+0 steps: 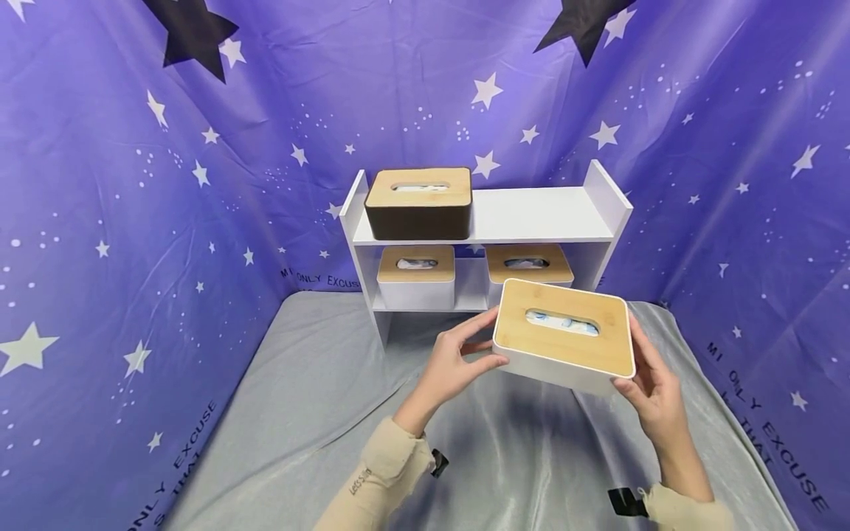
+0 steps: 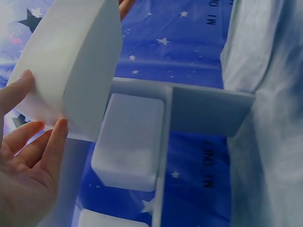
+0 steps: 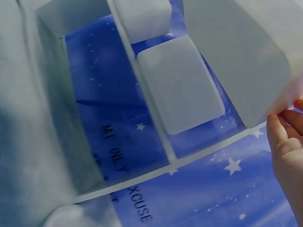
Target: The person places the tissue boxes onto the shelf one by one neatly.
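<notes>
Both hands hold a white tissue box (image 1: 564, 349) with a light wooden lid in front of the shelf, tilted, its right end lower in the head view. My left hand (image 1: 458, 363) grips the left end, thumb at the near corner and fingers on the side. At the opposite end, my right hand (image 1: 657, 398) grips with the thumb on the near corner. Patterned tissue shows through the lid's oval slot. In the left wrist view, left fingertips (image 2: 60, 124) touch the white box wall (image 2: 87, 71). The right wrist view shows right fingers (image 3: 279, 130) at the box's edge.
A white two-tier shelf (image 1: 531, 214) stands at the back. Its upper board carries a dark tissue box (image 1: 418, 221) with a wooden lid at the left. Below are two white tissue boxes, one left (image 1: 417, 295), one right (image 1: 527, 273) partly behind the held box. Grey cloth (image 1: 292, 413) covers the table.
</notes>
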The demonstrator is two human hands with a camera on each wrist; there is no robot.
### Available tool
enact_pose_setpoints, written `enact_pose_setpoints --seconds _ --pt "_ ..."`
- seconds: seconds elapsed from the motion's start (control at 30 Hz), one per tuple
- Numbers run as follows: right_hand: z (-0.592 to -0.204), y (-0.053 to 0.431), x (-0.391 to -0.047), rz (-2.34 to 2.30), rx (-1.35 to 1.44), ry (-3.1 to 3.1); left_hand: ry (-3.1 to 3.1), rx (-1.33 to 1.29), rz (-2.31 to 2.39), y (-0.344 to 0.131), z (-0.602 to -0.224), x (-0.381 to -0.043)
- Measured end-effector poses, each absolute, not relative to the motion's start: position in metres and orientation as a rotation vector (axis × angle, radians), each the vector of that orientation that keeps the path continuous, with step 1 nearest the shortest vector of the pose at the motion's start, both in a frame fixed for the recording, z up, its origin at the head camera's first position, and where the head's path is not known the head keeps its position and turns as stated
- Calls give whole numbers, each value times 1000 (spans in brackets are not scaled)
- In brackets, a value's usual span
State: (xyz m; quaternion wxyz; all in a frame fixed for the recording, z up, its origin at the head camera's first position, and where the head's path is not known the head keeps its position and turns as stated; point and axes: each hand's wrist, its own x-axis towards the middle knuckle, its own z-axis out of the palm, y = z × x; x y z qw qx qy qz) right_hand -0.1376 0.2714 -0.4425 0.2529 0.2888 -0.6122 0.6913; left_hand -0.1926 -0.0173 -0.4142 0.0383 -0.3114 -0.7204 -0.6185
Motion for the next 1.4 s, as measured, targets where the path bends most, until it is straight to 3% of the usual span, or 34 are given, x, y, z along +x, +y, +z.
enact_pose_setpoints --seconds 0.8,1.4 --pt "-384 261 -172 1773 687 -1641 -2084 -998 -1771 -20 -361 -211" --pt "-368 258 -200 1837 679 -1598 -2068 -930 -1760 -17 -346 -232"
